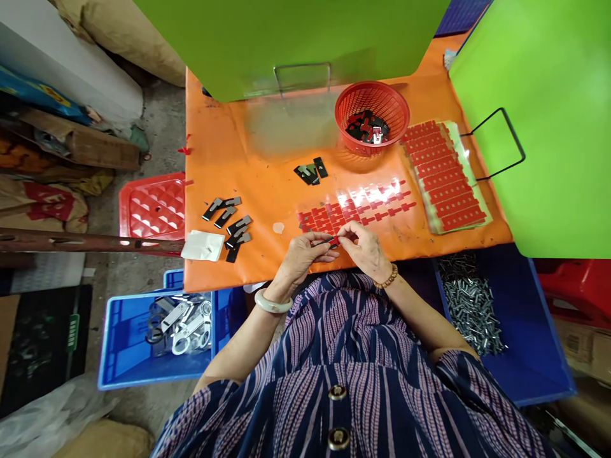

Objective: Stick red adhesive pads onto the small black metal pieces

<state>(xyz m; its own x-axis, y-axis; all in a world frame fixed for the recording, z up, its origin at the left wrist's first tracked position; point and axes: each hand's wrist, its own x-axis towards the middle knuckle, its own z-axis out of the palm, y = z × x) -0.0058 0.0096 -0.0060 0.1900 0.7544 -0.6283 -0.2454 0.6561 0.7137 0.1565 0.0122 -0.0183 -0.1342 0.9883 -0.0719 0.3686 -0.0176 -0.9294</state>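
My left hand (304, 256) is closed on a small black plate (333, 243) near the table's front edge. My right hand (365, 249) meets it from the right, thumb and forefinger pinched on a small red sticker (336, 240) at the plate; the fingers partly hide both. Just beyond my hands, rows of red stickers (353, 208) lie on a clear sheet. Several black plates with metal clips (225, 214) are spread at the left of the table. A smaller group of black plates (309, 173) lies farther back, near the middle.
A red basket (340, 130) with black and red pieces stands at the back. Stacked red sticker sheets (442, 175) lie at right, beside a green panel (563, 159) with a wire handle. Blue bins (114, 346) of metal parts flank my lap. A white packet (203, 246) lies at left.
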